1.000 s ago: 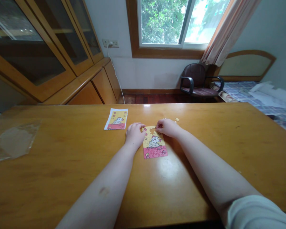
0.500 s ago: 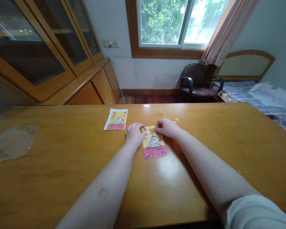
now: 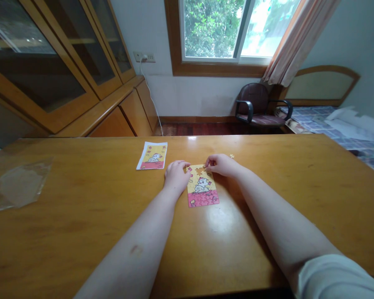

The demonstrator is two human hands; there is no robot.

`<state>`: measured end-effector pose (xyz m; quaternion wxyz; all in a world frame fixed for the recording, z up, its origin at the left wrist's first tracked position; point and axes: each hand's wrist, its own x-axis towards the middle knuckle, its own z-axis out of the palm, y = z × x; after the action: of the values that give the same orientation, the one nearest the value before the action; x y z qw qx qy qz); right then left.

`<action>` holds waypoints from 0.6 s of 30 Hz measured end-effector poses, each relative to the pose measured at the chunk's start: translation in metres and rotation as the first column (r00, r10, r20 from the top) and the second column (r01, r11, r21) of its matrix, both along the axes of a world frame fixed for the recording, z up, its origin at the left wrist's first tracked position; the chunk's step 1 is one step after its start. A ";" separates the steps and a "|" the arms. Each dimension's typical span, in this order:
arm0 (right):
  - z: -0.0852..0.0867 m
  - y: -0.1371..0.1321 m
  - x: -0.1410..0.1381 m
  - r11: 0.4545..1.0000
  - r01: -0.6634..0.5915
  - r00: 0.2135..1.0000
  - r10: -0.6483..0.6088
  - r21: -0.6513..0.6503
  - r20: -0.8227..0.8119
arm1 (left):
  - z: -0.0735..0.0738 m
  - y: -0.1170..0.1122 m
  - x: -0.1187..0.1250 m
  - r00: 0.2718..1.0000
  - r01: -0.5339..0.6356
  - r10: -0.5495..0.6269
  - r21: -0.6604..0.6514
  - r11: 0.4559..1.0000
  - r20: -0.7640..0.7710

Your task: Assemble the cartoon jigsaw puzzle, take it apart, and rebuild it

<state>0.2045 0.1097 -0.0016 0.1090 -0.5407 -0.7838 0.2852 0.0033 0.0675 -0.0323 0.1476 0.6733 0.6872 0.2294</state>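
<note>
A nearly filled jigsaw puzzle point(image 3: 202, 189) lies flat on the wooden table, showing a white cartoon animal on yellow above a pink base. A gap near its top shows the wood. My left hand point(image 3: 177, 174) rests at the puzzle's upper left edge, its bent fingers and thumb holding that edge. At the upper right corner, my right hand point(image 3: 222, 164) is closed in a pinch on a small puzzle piece, mostly covered by the fingertips. Just behind this hand lies a loose yellow puzzle piece point(image 3: 232, 156); the hand may hide others.
A printed picture card point(image 3: 152, 156) with the same design lies to the left of the puzzle. Farther left is a clear plastic bag point(image 3: 18, 185). Beyond the table point(image 3: 112, 232) stand a dark office chair point(image 3: 258, 104), a bed and a glass-doored cabinet point(image 3: 81, 74).
My right hand has shifted slightly right and back, from over the gap to the puzzle's upper right corner. The gap shows more plainly. My left hand stays at the edge.
</note>
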 end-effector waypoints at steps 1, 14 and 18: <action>-0.001 0.000 -0.001 1.000 -0.020 1.000 0.020 -0.008 -0.002 | 0.000 0.000 0.000 1.000 0.001 -0.001 0.003 1.000 0.000; -0.003 -0.002 -0.004 0.988 -0.141 0.990 0.140 -0.070 -0.013 | 0.002 -0.002 0.001 0.999 0.020 -0.019 0.017 1.000 -0.043; -0.006 0.000 -0.005 0.984 -0.166 0.986 0.167 -0.062 0.003 | 0.004 -0.006 0.004 0.997 0.057 -0.055 0.037 0.998 -0.058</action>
<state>0.1997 0.1099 -0.0080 0.0648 -0.4775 -0.8176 0.3151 0.0077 0.0615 -0.0281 0.1213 0.7013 0.6674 0.2192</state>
